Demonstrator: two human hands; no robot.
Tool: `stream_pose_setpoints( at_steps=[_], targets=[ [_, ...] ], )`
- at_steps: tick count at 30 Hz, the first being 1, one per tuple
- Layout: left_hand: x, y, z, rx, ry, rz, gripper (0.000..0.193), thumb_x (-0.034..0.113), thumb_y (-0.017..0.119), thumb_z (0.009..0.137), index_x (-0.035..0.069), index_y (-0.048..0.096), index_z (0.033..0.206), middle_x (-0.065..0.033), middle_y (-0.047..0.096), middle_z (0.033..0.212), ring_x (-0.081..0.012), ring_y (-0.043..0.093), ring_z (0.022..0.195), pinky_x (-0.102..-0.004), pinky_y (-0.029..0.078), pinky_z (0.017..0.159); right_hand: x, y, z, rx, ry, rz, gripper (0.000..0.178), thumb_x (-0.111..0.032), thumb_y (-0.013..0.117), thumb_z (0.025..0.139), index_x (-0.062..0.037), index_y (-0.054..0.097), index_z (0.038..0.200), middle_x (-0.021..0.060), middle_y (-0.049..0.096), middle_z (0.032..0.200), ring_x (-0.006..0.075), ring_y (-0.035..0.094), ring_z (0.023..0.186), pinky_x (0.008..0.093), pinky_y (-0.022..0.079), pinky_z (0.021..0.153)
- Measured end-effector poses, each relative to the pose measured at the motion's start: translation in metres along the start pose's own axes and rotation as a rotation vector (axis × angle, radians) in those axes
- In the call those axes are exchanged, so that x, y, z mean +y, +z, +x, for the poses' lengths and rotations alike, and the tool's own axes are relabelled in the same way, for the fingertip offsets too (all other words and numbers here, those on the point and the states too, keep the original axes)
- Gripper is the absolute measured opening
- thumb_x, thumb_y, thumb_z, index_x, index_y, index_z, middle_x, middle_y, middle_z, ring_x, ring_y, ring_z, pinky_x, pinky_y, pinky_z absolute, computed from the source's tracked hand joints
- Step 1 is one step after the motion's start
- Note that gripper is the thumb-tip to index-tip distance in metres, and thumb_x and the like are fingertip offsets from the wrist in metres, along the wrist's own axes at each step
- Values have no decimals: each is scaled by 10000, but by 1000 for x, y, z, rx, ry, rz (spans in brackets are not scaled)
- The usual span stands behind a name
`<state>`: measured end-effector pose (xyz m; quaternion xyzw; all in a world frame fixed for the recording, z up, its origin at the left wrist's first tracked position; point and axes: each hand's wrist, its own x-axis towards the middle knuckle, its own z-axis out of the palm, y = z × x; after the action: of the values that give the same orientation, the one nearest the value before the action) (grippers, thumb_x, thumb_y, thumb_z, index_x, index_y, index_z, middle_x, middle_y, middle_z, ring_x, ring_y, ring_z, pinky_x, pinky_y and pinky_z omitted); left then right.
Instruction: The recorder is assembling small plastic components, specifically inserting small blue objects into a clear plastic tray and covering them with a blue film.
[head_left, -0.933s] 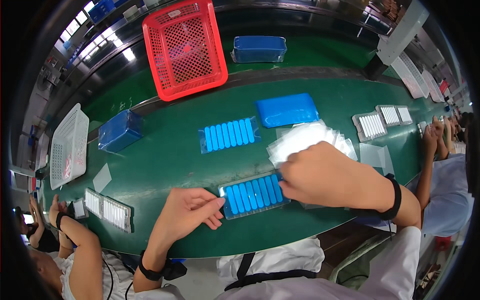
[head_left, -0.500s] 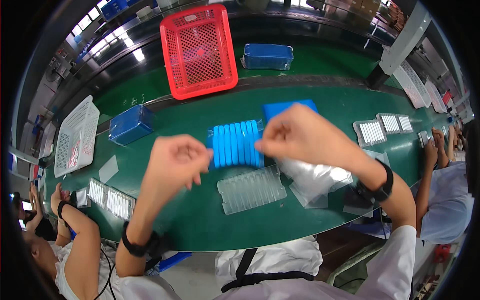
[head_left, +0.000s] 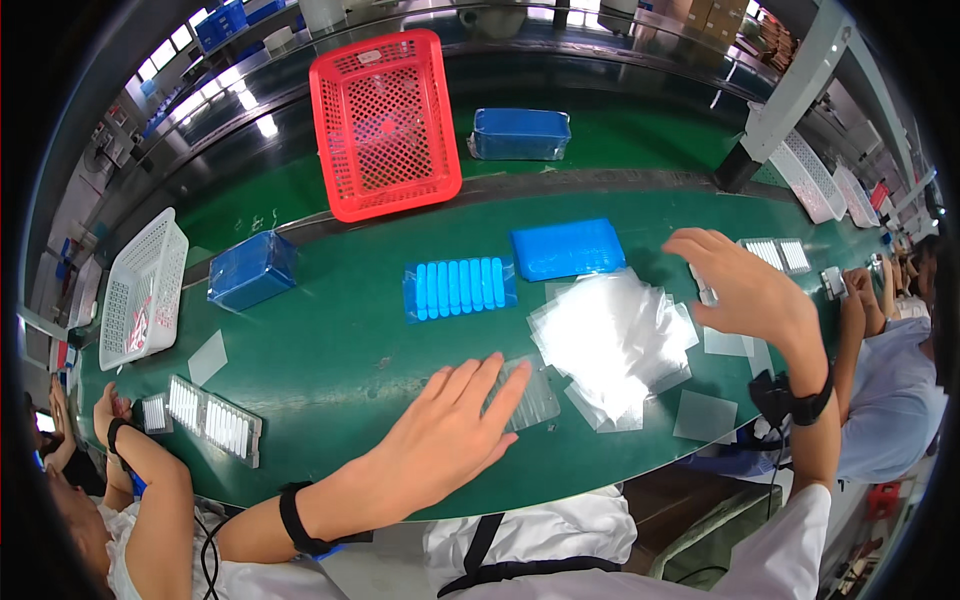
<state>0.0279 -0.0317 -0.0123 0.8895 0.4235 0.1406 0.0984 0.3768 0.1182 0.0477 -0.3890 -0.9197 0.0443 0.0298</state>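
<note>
My left hand point(head_left: 445, 435) is spread flat, palm down, over a clear ribbed plastic tray point(head_left: 540, 400) near the table's front edge; its fingers hide much of the tray. My right hand point(head_left: 750, 285) is at the right with thumb and fingers apart, around the end of a tray of white sticks point(head_left: 706, 290) that it mostly covers. Whether it touches that tray I cannot tell. Between and beyond my hands lies a row of bright blue sticks point(head_left: 460, 288) on a blue backing with clear film. Beside it are a flat blue block point(head_left: 567, 249) and a heap of clear plastic bags point(head_left: 605, 340).
A red basket point(head_left: 452, 150) and a wrapped blue block point(head_left: 520, 135) stand at the back. To the left are another blue block point(head_left: 253, 270), a white basket point(head_left: 168, 290) and filled trays point(head_left: 215, 420). A metal post point(head_left: 790, 100) rises at the right. Co-workers sit on both sides.
My hands have moved off the blue row, which now lies on the table. The left came down over the clear tray; the right swung out to the white-stick tray.
</note>
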Motion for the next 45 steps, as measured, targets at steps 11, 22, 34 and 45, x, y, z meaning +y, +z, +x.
stream_pose_setpoints(
  at_steps=[11, 22, 34, 45],
  targets=[
    [-103, -90, -56, -66, -418, 165, 770, -48, 763, 634, 52, 538, 1364, -187, 555, 1292, -420, 565, 1219, -460, 500, 1027, 44, 4, -26, -135, 132, -7, 748, -24, 773, 570, -86, 592, 1292, 126, 615, 1185, 387, 604, 1111, 422, 514, 935],
    [-54, -42, 14, -189, -49, -265, 872, 419, 841, 870, 4, 457, 1534, -257, 502, 1528, -412, 506, 1409, -442, 443, 1171, -114, 43, 38, -153, -489, 179, 818, -242, 870, 710, -58, 590, 1456, 187, 603, 1193, 358, 608, 1109, 454, 478, 977],
    [-33, -17, 21, -128, -26, -276, 1026, 414, 919, 789, 1, 405, 1574, -157, 620, 1244, -318, 626, 1103, -406, 528, 952, -16, 73, 72, 359, -150, -102, 387, -239, 790, 901, -69, 766, 1249, 197, 661, 1391, 405, 576, 1329, 472, 454, 1120],
    [-43, -10, 14, 315, -489, -1461, 312, -18, 745, 969, -147, 650, 1236, -155, 768, 1072, -209, 766, 907, -310, 635, 827, -104, 27, 40, 316, -356, 674, 423, -202, 819, 916, -49, 732, 1302, 164, 749, 1222, 341, 745, 1072, 384, 611, 869]
  ],
)
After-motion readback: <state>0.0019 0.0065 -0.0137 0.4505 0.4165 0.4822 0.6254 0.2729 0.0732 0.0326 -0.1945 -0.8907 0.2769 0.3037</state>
